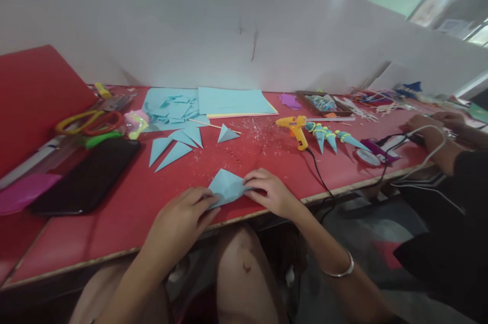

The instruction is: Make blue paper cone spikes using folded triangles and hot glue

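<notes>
A light blue sheet of paper (225, 185) with crease lines lies near the table's front edge, between my two hands. My left hand (181, 215) pinches its left corner between thumb and fingers. At the opposite corner, the fingers and thumb of my right hand (270, 193) are closed on the paper. Just beyond are several pointed blue paper cones (175, 155) lying flat, with one more folded paper piece (225, 134) beside a thin wooden stick (213, 125).
A yellow glue gun (294, 128), its black cord trailing off the edge, lies right of centre near decorated cones (321, 136). Blue sheets (236, 100) and cut pieces (177, 109) are at the back. Scissors (89, 123) and a black phone (89, 176) lie left. Another person's arm (434, 141) rests at right.
</notes>
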### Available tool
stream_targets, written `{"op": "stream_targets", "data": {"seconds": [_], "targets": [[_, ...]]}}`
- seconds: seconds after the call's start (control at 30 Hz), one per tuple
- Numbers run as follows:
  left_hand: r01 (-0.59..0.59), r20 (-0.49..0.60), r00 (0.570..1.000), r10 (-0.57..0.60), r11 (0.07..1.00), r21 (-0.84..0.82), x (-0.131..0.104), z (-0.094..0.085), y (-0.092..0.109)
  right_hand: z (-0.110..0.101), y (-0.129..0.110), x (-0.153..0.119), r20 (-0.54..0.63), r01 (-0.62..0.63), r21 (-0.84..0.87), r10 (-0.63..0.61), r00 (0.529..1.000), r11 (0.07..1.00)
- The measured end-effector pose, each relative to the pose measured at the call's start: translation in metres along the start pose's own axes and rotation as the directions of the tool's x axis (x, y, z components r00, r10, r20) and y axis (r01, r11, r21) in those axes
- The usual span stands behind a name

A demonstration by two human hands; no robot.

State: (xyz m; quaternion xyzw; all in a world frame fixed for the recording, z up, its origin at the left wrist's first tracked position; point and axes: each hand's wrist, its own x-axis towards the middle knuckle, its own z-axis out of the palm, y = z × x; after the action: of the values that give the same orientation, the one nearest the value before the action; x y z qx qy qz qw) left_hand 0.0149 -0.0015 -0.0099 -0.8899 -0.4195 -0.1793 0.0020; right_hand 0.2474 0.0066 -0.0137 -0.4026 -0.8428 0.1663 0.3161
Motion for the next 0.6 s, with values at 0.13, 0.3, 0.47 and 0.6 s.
{"op": "stream_targets", "data": {"seconds": [0.13, 0.3, 0.47, 0.6], "targets": [[0.087, -0.013, 0.996, -0.087, 0.996, -0.007, 0.0017, 0.0023, 0.0019, 0.0018, 0.0028, 0.0016, -0.006, -0.054, 0.012, 0.054, 0.998, 0.998], [0.135, 0.025, 0.991, -0.134, 0.991, -0.027, 0.0037, 0.0008, 0.0013, -0.0018, 0.0008, 0.0033, 0.009, -0.137, 0.088, 0.136, 0.991, 0.987], [0.161, 0.009, 0.987, -0.161, 0.987, -0.023, 0.0054, 0.0028, 0.0007, -0.0048, -0.0025, 0.0036, 0.008, -0.241, 0.134, 0.242, 0.970, 0.961], [0.175, 0.028, 0.984, -0.174, 0.984, -0.038, 0.0055, 0.0030, 0.0001, -0.0043, -0.0021, 0.0019, -0.001, -0.240, 0.137, 0.243, 0.970, 0.961]]}}
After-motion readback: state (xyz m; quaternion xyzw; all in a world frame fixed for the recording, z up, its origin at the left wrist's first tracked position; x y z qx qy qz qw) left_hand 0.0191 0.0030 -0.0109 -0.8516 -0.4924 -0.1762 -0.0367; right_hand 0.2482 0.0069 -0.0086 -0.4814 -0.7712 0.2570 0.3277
